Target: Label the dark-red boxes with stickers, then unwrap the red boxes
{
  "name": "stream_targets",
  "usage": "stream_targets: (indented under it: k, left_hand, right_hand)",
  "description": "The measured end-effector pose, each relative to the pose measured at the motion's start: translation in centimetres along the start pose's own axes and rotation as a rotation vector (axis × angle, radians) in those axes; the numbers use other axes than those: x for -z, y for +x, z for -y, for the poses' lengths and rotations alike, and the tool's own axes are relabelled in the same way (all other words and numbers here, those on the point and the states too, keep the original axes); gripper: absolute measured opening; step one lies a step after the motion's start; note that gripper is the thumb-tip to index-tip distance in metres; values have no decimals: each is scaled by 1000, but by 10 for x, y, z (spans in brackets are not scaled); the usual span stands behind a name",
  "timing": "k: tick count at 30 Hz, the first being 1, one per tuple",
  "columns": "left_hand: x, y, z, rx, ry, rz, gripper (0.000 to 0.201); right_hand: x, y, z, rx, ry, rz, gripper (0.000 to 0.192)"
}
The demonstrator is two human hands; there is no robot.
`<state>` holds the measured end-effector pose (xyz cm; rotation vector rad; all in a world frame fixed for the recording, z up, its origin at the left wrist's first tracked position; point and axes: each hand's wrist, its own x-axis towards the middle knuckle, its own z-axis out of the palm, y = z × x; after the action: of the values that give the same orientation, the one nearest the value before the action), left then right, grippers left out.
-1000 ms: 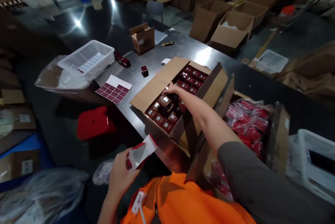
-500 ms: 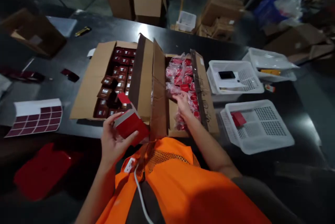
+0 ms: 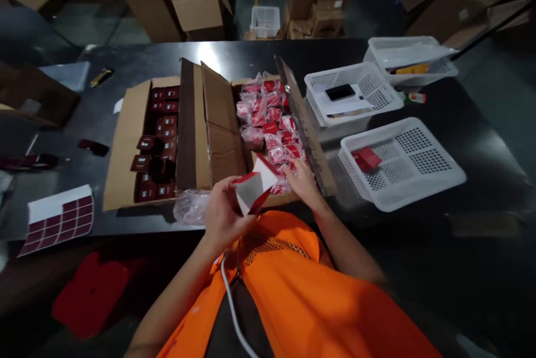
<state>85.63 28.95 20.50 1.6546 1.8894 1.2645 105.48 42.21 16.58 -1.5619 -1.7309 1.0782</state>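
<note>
Now left hand (image 3: 221, 214) grips open red carton (image 3: 253, 189); right hand (image 3: 302, 182) open on wrapped pkts (image 3: 272, 123); dark steel table (image 3: 481, 140), warehouse floor w/ boxes.

Two open boxes sit side by side on the surface (image 3: 481, 140). The left box (image 3: 125, 140) has small boxes (image 3: 165, 123) in it. The right box (image 3: 224, 129) has packets (image 3: 268, 118) in it. Three baskets (image 3: 402, 162) lie to the right. A sticker sheet (image 3: 58, 218) lies near left. More cartons (image 3: 196, 0) stand on the floor, far behind.
</note>
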Motion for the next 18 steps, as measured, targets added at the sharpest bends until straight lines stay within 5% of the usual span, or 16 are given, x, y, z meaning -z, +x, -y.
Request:
stream_targets:
  k: [5, 9, 13, 18]
  left_hand:
    - [-5, -1, -18, -180, 162, 55, 65]
    - [-8, 4, -33, -239, 310, 26, 38]
    - [-20, 5, -43, -201, 295, -31, 34]
    - [-37, 11, -56, -246, 246, 18, 48]
  right_hand:
    - [14, -17, 37, 57, 598, 354, 51]
    - [17, -26, 37, -27, 785, 450, 54]
    - [21, -34, 31, 69, 793, 429, 64]
    - [34, -37, 27, 219, 699, 224, 61]
